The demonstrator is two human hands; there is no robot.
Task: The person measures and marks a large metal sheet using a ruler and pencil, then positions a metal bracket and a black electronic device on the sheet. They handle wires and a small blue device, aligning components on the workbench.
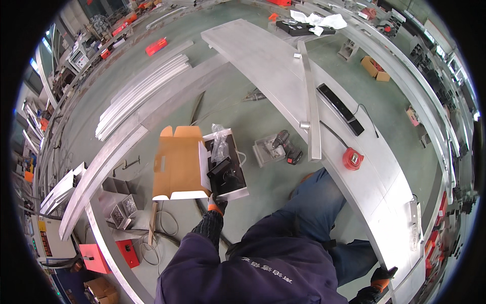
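Observation:
My left hand (217, 203), in a black and orange glove, grips the lower edge of an open cardboard box (178, 164). The box's brown lid is folded out to the left. A black device (223, 175) and a clear plastic bag (219, 144) lie in its dark-lined tray. At the lower right, my gloved right hand (383, 278) holds the near edge of a long silver metal bench (374, 187), with part of its fingers hidden. A metal bar (311, 101), a black bar-shaped device (340, 109) and a red tape measure (353, 158) are on that bench.
A cordless drill (287, 147) and a clear plastic bin (267, 152) stand between box and bench. Metal profiles (144, 93) are stacked on a frame at the left. Cables (164, 228) trail over the floor. White wrapping (319, 21) lies on the bench's far side.

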